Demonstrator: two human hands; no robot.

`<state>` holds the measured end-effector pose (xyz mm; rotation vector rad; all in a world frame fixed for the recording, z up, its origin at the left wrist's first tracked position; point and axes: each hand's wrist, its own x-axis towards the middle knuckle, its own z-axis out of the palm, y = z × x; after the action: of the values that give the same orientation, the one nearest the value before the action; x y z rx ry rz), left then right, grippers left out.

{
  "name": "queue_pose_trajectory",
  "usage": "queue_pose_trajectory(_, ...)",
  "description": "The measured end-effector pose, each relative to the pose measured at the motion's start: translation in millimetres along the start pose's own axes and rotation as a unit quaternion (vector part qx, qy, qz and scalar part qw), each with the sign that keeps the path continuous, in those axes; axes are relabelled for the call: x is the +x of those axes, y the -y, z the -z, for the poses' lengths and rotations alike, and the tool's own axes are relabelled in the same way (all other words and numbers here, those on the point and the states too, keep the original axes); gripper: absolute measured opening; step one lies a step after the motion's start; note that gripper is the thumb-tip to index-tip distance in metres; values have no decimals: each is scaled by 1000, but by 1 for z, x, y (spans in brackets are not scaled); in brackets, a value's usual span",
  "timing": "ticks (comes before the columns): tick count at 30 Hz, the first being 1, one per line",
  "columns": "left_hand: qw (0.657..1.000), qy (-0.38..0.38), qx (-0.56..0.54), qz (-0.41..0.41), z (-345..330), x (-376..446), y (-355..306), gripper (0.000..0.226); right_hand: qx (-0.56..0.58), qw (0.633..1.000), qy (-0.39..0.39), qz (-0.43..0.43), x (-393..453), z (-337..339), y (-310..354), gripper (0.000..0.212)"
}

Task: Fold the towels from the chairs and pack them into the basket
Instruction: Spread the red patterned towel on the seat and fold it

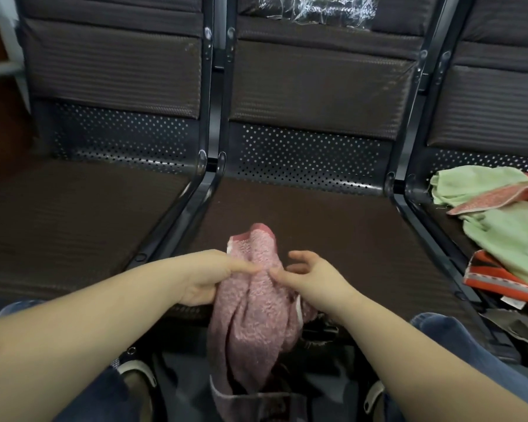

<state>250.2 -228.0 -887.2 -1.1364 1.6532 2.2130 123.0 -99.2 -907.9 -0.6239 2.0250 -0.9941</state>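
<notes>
pink towel (253,312) hangs bunched over the front edge of the middle chair seat (333,226), its top end lying on the seat and its lower part drooping toward the floor between the person's knees; left hand (208,278) grips the towel's left side near the top, thumb and fingers curled into the cloth, likely to pin it while an edge is sought; right hand (314,275) is just beside the towel's right side, fingers loosely spread and half open, the lowest fingertip touching the fabric but clasping nothing, probably reaching for a corner to spread the cloth flat; no fold is made yet, so this towel looks to be at its start; on the right chair seat (439,220) lies a loose heap awaiting folding: 2 green towels (506,236), a pale pink one (497,199) draped across them, and an orange striped one (497,278) at the near edge; left chair seat (73,214) holds no towel; the basket is not in view.
</notes>
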Motion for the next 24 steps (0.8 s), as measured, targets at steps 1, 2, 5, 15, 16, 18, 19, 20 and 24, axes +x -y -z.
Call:
queue_pose_trajectory(1, 1000, -24, -12, -5, 3, 4, 1, 20, -9, 1000, 12, 12, -1, -3, 0, 76)
queue_pose_trajectory(2, 999, -41, -21, -14, 5, 7, 2, 20, -14, 999, 25, 21, -2, -5, 1, 76)
queue_pose_trajectory(5, 998, -41, -30, -30, 8, 10, 1, 15, -42, 996, 70, 39, -6, -9, 7, 75)
queue_pose_trajectory(15, 988, -8, 55, -144, 9, 4, -10, 75, -55, 987, 77, 132, -21, 7, 26, 26)
queue_pose_trajectory(16, 978, -7, 109, -176, 12, 3, -12, 83, -84, 984, 56, 149, -24, 10, 29, 29)
queue_pose_trajectory(18, 946, 1, 232, -227, 19, -3, -17, 68, -123, 976, 22, 181, -32, 16, 34, 28)
queue_pose_trajectory(19, 930, 3, 285, -233, 22, -8, -19, 51, -125, 973, 17, 192, -35, 19, 35, 27)
queue_pose_trajectory(20, 915, 4, 331, -232, 25, -13, -21, 40, -125, 972, 15, 199, -38, 22, 36, 27)
queue_pose_trajectory(24, 842, -62, 475, -248, 35, -29, -23, 52, -155, 963, 19, 219, -46, 30, 35, 29)
